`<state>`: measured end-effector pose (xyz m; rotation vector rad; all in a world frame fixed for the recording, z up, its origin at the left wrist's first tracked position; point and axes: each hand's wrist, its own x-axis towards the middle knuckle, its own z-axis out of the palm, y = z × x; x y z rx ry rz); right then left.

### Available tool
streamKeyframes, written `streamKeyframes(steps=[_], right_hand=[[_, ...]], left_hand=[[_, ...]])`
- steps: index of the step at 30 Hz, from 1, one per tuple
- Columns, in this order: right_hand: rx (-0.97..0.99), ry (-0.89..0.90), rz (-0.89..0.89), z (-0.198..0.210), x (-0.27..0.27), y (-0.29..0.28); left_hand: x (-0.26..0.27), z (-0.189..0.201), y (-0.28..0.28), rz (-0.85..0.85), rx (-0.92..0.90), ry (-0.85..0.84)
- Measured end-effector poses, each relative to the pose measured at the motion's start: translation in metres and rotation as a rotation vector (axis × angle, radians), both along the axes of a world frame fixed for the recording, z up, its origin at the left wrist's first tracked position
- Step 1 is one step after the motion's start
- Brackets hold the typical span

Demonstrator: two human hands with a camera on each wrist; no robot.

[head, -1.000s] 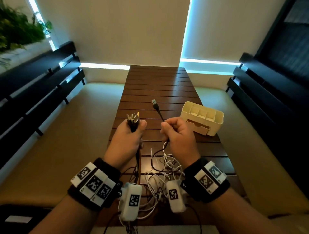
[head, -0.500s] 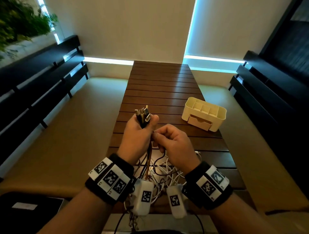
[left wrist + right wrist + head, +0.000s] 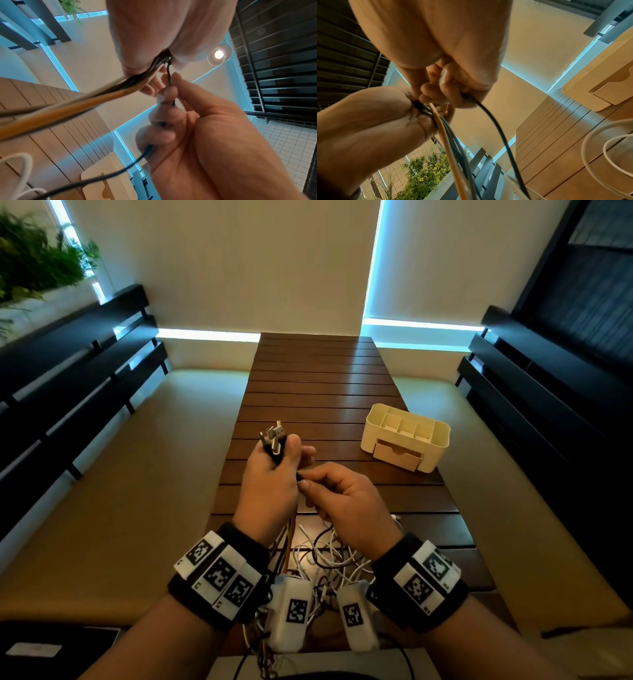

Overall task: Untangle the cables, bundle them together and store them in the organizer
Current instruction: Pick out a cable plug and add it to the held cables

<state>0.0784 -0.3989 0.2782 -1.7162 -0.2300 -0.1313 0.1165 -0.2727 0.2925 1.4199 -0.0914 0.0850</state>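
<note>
Head view gives me the left hand fisted around a bundle of cables, long axis close to upright, plugs pointing up and away from me above the thumb while the cords hang down toward the white tangle on the slatted table. My right hand sits just beside it, fingers curled and pinching one black cable that runs up into the left fist. I see the cream organizer standing on the table well to the right, drawer facing me.
</note>
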Motion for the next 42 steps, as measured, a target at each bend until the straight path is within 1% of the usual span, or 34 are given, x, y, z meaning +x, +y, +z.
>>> streamKeyframes(steps=[3, 5, 9, 12, 15, 18, 20, 21, 22, 24, 26, 27, 28, 29, 30, 32, 33, 35, 36, 38, 40, 42], right_hand=[[-0.058, 0.036, -0.003, -0.002, 0.008, -0.005], [-0.062, 0.085, 0.01, -0.005, 0.015, -0.01], [-0.018, 0.155, 0.069, -0.015, 0.031, -0.018], [0.028, 0.195, 0.11, -0.028, 0.037, -0.021], [0.029, 0.25, 0.1, -0.043, 0.037, -0.028], [0.008, 0.268, 0.076, -0.048, 0.039, -0.034], [-0.031, 0.239, 0.048, -0.044, 0.04, -0.037], [-0.083, 0.209, 0.046, -0.041, 0.04, -0.039], [-0.174, 0.177, 0.062, -0.037, 0.041, -0.039], [-0.432, 0.156, 0.126, -0.035, 0.042, -0.04], [-0.693, 0.2, 0.15, -0.048, 0.045, -0.047], [-0.807, 0.234, 0.134, -0.058, 0.047, -0.054], [-0.888, 0.283, 0.1, -0.069, 0.05, -0.062], [-0.923, 0.342, 0.049, -0.077, 0.052, -0.073], [-0.923, 0.407, -0.011, -0.081, 0.053, -0.082], [-0.939, 0.473, -0.106, -0.084, 0.058, -0.1], [-0.956, 0.474, -0.14, -0.083, 0.061, -0.105], [-0.966, 0.416, -0.163, -0.076, 0.065, -0.104], [-0.936, 0.384, -0.133, -0.067, 0.064, -0.097], [-0.809, 0.341, -0.003, -0.043, 0.057, -0.077], [-0.629, 0.296, 0.131, -0.012, 0.046, -0.054], [-0.424, 0.216, 0.221, 0.014, 0.034, -0.032]], left_hand=[[0.0, 0.01, 0.0, -0.001, -0.139, -0.014], [0.006, 0.018, 0.003, -0.029, -0.222, -0.017], [0.014, 0.03, 0.009, -0.072, -0.209, -0.069], [0.017, 0.034, 0.011, -0.112, -0.266, -0.081], [0.02, 0.037, 0.016, -0.156, -0.341, -0.069], [0.023, 0.035, 0.021, -0.173, -0.333, -0.051], [0.023, 0.034, 0.023, -0.168, -0.317, -0.039], [0.022, 0.035, 0.023, -0.165, -0.315, -0.037], [0.022, 0.037, 0.023, -0.163, -0.32, -0.042], [0.023, 0.046, 0.026, -0.149, -0.346, -0.056], [0.026, 0.057, 0.035, -0.13, -0.388, -0.071], [0.028, 0.063, 0.04, -0.121, -0.407, -0.083], [0.03, 0.067, 0.047, -0.11, -0.418, -0.095], [0.032, 0.07, 0.053, -0.097, -0.42, -0.107], [0.033, 0.072, 0.058, -0.083, -0.418, -0.114], [0.034, 0.069, 0.063, -0.06, -0.404, -0.115], [0.033, 0.066, 0.063, -0.057, -0.395, -0.108], [0.031, 0.06, 0.059, -0.068, -0.386, -0.088], [0.029, 0.057, 0.055, -0.076, -0.381, -0.077], [0.025, 0.053, 0.047, -0.09, -0.363, -0.067], [0.019, 0.05, 0.038, -0.11, -0.34, -0.067], [0.015, 0.048, 0.03, -0.142, -0.323, -0.066]])
